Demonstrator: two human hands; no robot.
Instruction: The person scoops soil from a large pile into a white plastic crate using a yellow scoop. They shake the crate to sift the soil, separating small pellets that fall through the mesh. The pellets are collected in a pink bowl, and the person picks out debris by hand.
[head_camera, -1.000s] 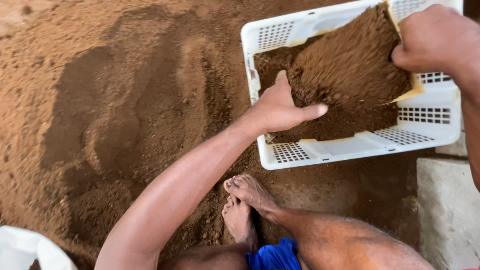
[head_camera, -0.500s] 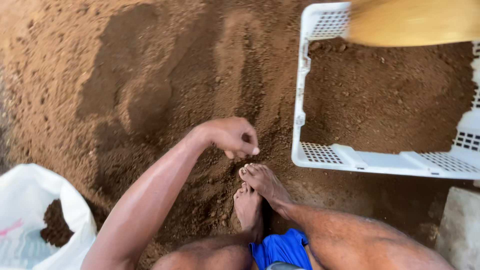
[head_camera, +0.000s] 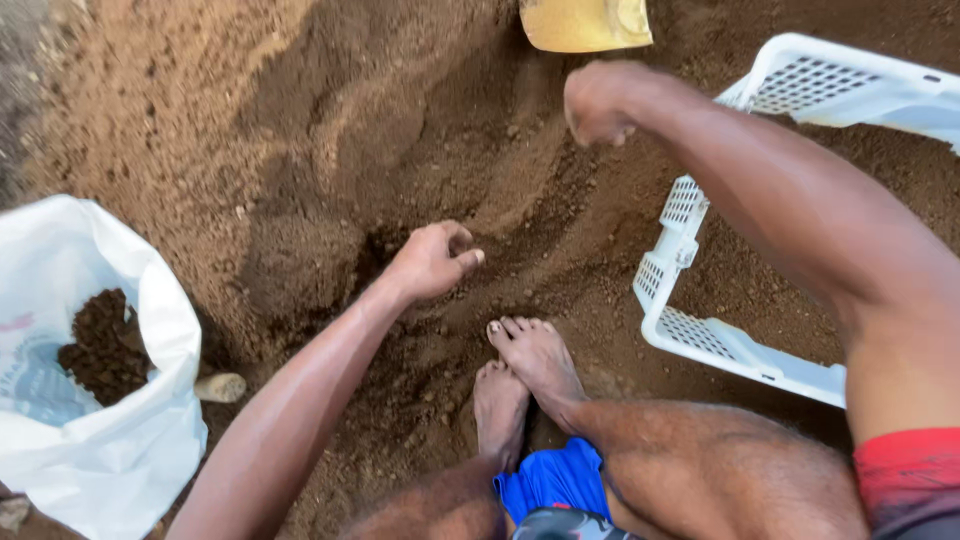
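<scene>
Two hands work over one mound of brown soil (head_camera: 300, 150). The left hand (head_camera: 432, 260), at frame centre, rests on the soil with its grip curled shut. The right hand (head_camera: 597, 100), upper centre, is fisted near one yellow scoop (head_camera: 585, 24). One white crate (head_camera: 720, 340) sits right; one white bag (head_camera: 150, 420) lower left; two bare feet (head_camera: 525, 375) below.

The person has bare arms and feet, blue shorts (head_camera: 550, 480) and a red sleeve (head_camera: 905, 465).
</scene>
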